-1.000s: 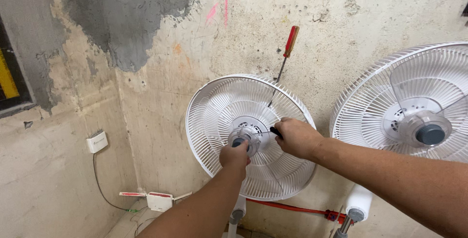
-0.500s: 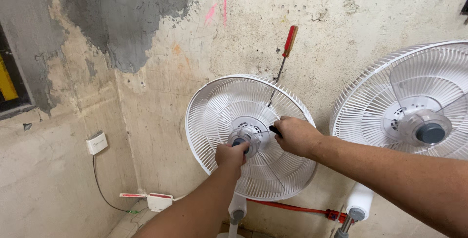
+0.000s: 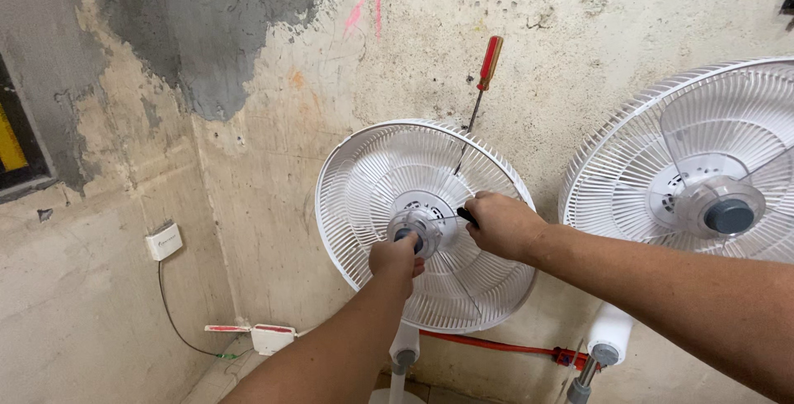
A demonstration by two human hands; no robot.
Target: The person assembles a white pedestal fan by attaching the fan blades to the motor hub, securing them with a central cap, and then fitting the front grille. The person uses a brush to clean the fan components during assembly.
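A white fan's rear grille (image 3: 364, 197) faces me on its stand against a rough concrete wall. At its centre is the hub (image 3: 418, 226) with a dark shaft. My left hand (image 3: 397, 259) pinches the hub from below. My right hand (image 3: 500, 224) is closed around a dark-handled tool (image 3: 466, 215) whose thin tip points left at the hub. A red-handled screwdriver (image 3: 488, 65) sticks out of the grille's top, tilted up to the right.
A second white fan (image 3: 703, 172) with blades and a blue-grey hub cap stands at right. A red rod (image 3: 488, 344) runs between the two stands. A white wall socket (image 3: 164, 241) with a black cable is at left, a white-red box (image 3: 265, 336) lower down.
My left hand has shifted slightly at the hub and closed its fingers on it. My right hand and its tool stay nearly in place.
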